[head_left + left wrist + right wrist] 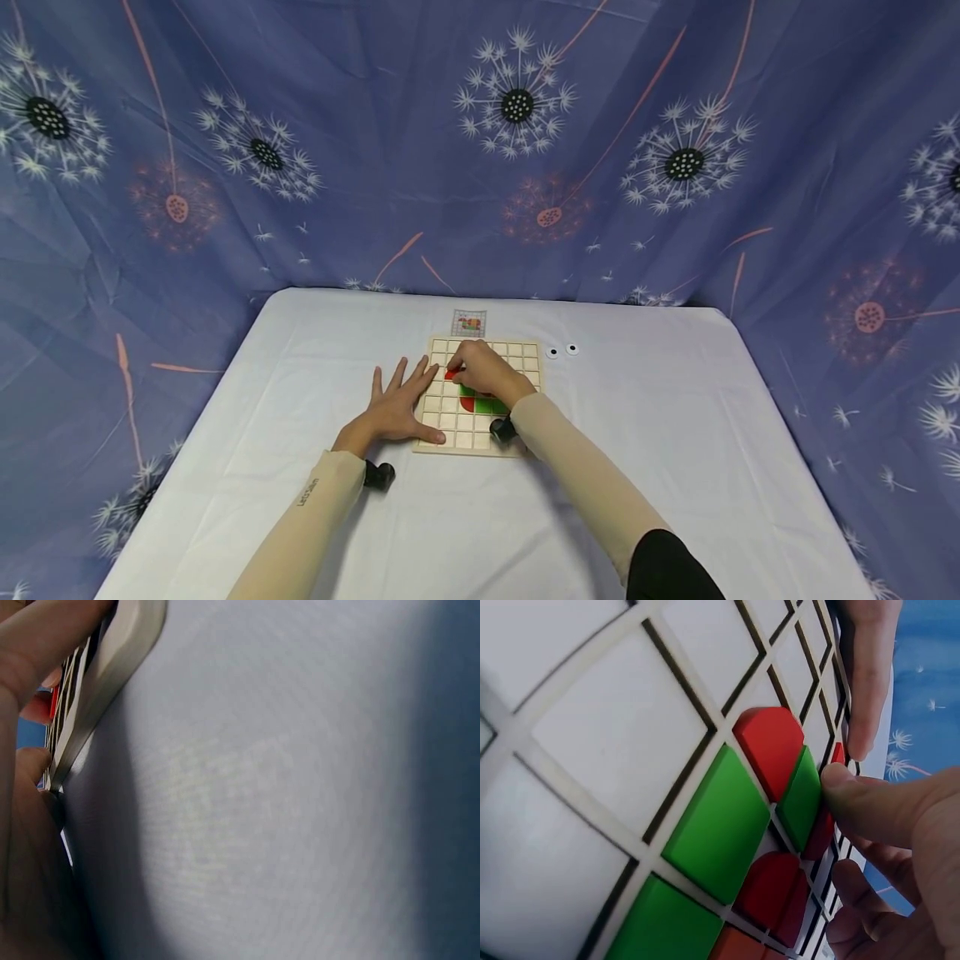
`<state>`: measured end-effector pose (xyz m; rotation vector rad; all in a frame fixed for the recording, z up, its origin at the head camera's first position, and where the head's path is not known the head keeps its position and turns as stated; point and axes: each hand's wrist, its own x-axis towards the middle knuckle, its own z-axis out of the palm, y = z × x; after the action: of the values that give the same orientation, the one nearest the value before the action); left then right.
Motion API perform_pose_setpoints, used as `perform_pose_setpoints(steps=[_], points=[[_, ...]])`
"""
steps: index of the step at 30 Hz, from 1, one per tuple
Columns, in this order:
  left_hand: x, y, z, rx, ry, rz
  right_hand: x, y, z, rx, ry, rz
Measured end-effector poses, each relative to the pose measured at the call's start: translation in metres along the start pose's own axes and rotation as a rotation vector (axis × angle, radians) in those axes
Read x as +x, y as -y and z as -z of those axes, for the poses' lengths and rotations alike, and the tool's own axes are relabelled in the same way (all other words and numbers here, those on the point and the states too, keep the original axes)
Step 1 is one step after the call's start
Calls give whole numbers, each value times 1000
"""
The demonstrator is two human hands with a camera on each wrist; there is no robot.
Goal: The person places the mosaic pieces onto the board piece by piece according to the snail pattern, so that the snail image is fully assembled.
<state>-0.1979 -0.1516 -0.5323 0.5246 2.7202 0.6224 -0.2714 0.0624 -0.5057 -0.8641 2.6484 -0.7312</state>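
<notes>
A wooden grid board (450, 422) lies on the white table, partly filled with red, green and orange pieces. My left hand (393, 414) rests along its left side with the fingers spread and the thumb on the near left corner. Over the board's middle, my right hand (483, 371) pinches a small red piece (452, 375) at the grid. In the right wrist view, green squares (716, 829) and a round-ended red piece (771, 750) sit in cells near the thumb. The right hand and sleeve hide part of the grid in the head view.
A small pattern card (469, 323) lies just behind the board. Two white eye pieces with black dots (552, 353) are on the cloth to the right of it. A blue dandelion-print curtain (390, 167) hangs behind the white-covered table (637, 433).
</notes>
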Motion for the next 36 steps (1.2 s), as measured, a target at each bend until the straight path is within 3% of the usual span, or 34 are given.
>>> perform_pose_setpoints(steps=[9,15,22,29,36], points=[[1,3,-2,1,5,-2,-3,-1,1,45,26,-22],[0,3,-2,-5,-2,-7,-10,-15,7,74,-36,4],[0,4,-4,-21,-10,-4,-31,-48,26,124,-113,-36],[-1,2,-3,-7,-16,0,-54,-84,46,163,-137,-151],[0,0,-2,-5,-22,-1,-79,-120,62,156,-221,-211]])
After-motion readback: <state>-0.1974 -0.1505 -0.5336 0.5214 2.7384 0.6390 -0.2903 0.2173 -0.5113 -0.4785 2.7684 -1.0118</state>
